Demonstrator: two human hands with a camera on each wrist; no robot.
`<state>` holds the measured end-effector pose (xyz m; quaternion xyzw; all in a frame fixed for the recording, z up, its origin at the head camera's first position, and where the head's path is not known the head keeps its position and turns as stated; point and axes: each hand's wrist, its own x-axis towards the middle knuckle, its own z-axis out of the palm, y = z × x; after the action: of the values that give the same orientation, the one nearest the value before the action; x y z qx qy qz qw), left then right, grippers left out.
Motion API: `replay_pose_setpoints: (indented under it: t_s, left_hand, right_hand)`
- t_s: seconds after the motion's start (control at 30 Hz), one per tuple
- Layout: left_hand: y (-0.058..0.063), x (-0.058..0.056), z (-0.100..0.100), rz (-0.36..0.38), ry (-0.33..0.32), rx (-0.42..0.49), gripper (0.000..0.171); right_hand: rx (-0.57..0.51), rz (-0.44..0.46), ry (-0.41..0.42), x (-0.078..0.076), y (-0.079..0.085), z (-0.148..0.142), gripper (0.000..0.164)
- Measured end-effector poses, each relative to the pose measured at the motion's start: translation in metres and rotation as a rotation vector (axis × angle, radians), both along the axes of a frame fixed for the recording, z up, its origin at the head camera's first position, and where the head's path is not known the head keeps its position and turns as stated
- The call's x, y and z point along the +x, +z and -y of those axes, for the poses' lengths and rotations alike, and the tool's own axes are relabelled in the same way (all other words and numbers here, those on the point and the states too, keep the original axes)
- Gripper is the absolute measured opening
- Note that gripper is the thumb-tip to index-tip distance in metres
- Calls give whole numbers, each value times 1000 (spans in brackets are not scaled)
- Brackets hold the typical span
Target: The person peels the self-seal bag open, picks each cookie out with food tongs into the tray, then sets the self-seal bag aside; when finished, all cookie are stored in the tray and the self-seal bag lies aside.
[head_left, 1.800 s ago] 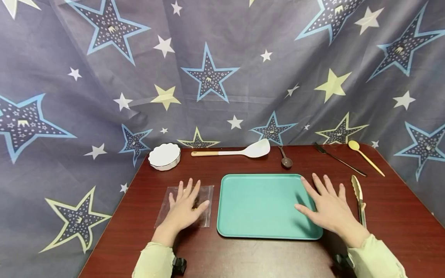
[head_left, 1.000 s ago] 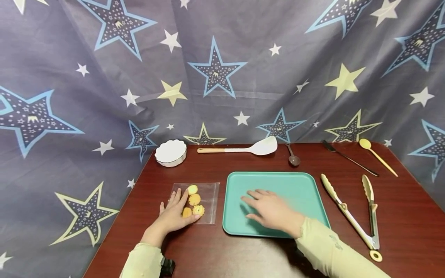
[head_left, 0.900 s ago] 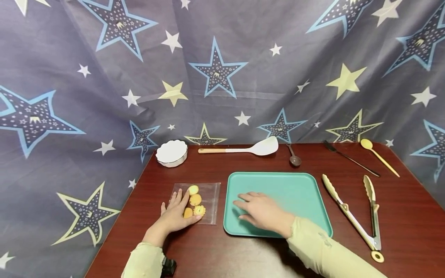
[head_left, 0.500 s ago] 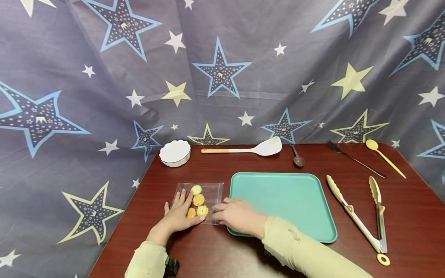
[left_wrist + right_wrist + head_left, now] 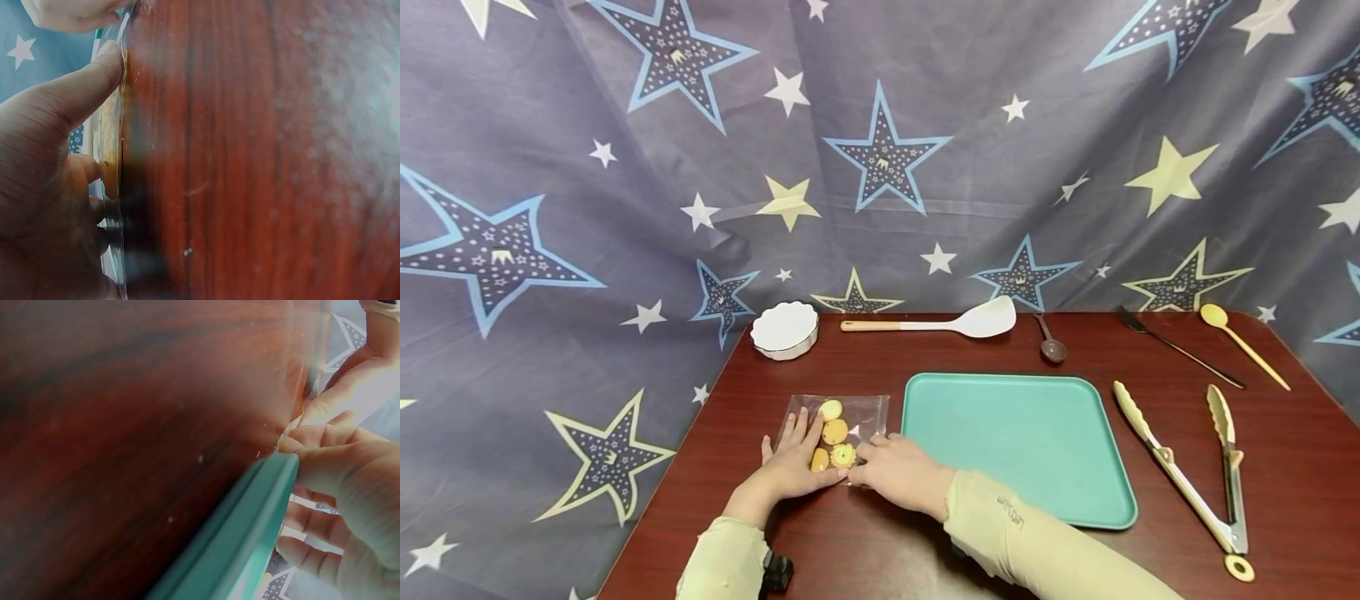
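A clear plastic bag (image 5: 868, 410) with several small yellow cookies (image 5: 834, 431) inside lies on the table, left of a teal tray (image 5: 1015, 442). My left hand (image 5: 790, 469) rests flat over the bag's left part, fingers spread, thumb along its near edge. With curled fingers, my right hand (image 5: 898, 473) pinches the bag's near right part, close to the left thumb. In the right wrist view, its thumb and index finger (image 5: 309, 434) meet at the plastic, just past the tray's edge. The left wrist view shows the left thumb (image 5: 94, 81) on the bag.
Along the back of the table lie a white fluted dish (image 5: 784, 331), a white spatula (image 5: 985, 318), a brown measuring spoon (image 5: 1053, 350), a dark slender utensil (image 5: 1180, 346) and a yellow spoon (image 5: 1214, 316). Spread tongs (image 5: 1195, 496) lie right of the tray.
My right hand has moved left from over the tray to the bag and now pinches its near right part. The left hand has come down onto the bag, left of most cookies.
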<state>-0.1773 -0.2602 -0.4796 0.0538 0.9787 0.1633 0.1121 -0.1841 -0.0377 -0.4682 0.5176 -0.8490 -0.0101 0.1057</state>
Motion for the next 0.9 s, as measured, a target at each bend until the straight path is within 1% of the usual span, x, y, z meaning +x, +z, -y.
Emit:
replay_pose_setpoints:
  t_s: [0.17,0.3,0.37,0.47,0.57,0.67,0.73,0.9]
  left_hand:
    - [0,0,0,-4,-3,0,106]
    - [1,0,-1,-1,-2,2,106]
    - [1,0,-1,0,1,1,105]
    - [1,0,-2,5,7,-4,105]
    - [1,1,-2,8,10,-7,105]
    - [-1,0,-2,12,10,-15,106]
    - [-2,-1,-1,16,9,-19,106]
    - [-2,-1,-1,22,8,-18,107]
  right_hand:
    - [-24,0,-11,0,-2,-2,20]
    - [-35,-3,-28,1,-4,-3,14]
    - [-36,-6,-46,3,-6,-3,16]
    - [-50,-5,-93,7,-8,0,26]
    - [-77,9,-174,11,-10,6,31]
    - [-96,19,-256,12,-11,10,30]
    - [-102,28,-292,12,-11,12,27]
    - [-138,58,-321,11,-11,13,22]
